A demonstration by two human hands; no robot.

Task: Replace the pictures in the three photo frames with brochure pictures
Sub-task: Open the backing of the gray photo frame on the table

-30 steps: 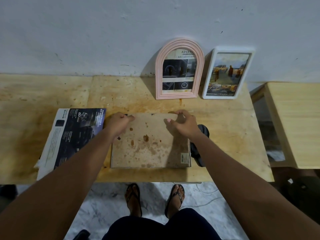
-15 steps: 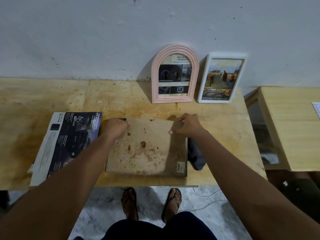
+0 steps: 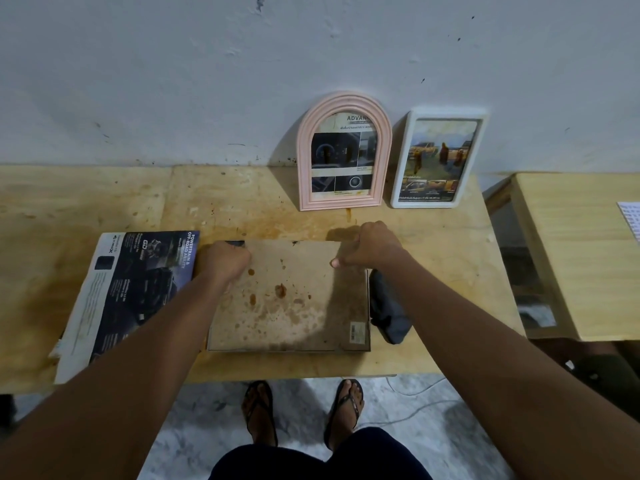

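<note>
A large photo frame lies face down in front of me, its stained brown backing board (image 3: 294, 299) up. My left hand (image 3: 227, 259) is curled at the board's far left corner, and my right hand (image 3: 370, 245) is curled over its far right edge with the thumb on the board. A pink arched frame (image 3: 344, 152) and a white rectangular frame (image 3: 438, 157) stand against the wall, each showing a brochure picture. A dark car brochure (image 3: 131, 292) lies to the left of the board.
A dark grey cloth-like object (image 3: 388, 310) lies just right of the face-down frame. The stained wooden table (image 3: 86, 202) ends close to me; my sandalled feet show below. A second light wooden table (image 3: 581, 251) stands to the right across a gap.
My right hand slid from the middle of the board's far edge to its right corner and curled over it. The left hand stayed at the left corner. The camera tilted slightly.
</note>
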